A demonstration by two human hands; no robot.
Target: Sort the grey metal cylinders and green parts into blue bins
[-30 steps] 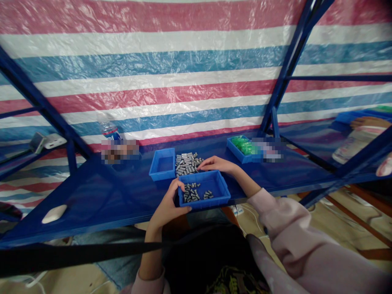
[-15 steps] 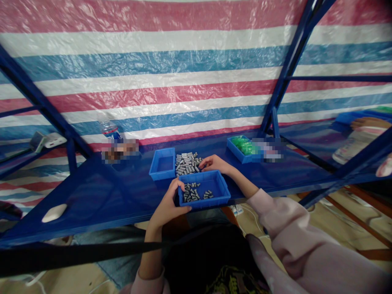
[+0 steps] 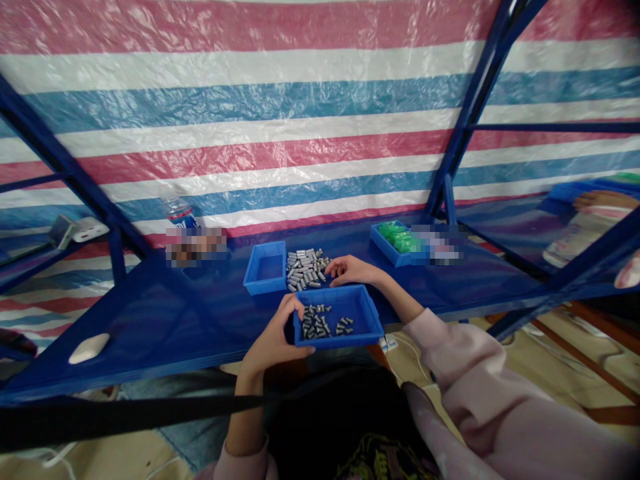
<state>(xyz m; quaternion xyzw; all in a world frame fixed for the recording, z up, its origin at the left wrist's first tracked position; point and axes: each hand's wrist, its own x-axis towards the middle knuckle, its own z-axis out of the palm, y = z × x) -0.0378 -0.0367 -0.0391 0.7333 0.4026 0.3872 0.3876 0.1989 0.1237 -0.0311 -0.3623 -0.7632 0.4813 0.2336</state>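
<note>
My left hand (image 3: 280, 330) grips the left end of a blue plastic bin (image 3: 370, 327), with the thumb along its near side and fingers on its rim. Several small dark metal fittings (image 3: 315, 323) lie in the bin, mostly at the left, with a small group nearer the middle. Just beyond the bin, a loose pile of shiny metal cylinders (image 3: 303, 270) rests on the tabletop. My right hand (image 3: 353, 270) is at the right edge of this pile, its fingers loosely curved and slightly apart. I see nothing held in them.
Left of the pile stands another blue bin (image 3: 265, 267). A blue bin with green pieces (image 3: 395, 237) sits at the back right, beside a blurred patch. A bottle (image 3: 180, 213), a white mouse-like object (image 3: 89, 348) and blue frame posts surround the blue table (image 3: 200, 320). Another person's hand (image 3: 605, 200) is far right.
The bin in my left hand has shifted slightly right and towards me, uncovering more of the pile's near edge. My right hand has barely moved.
</note>
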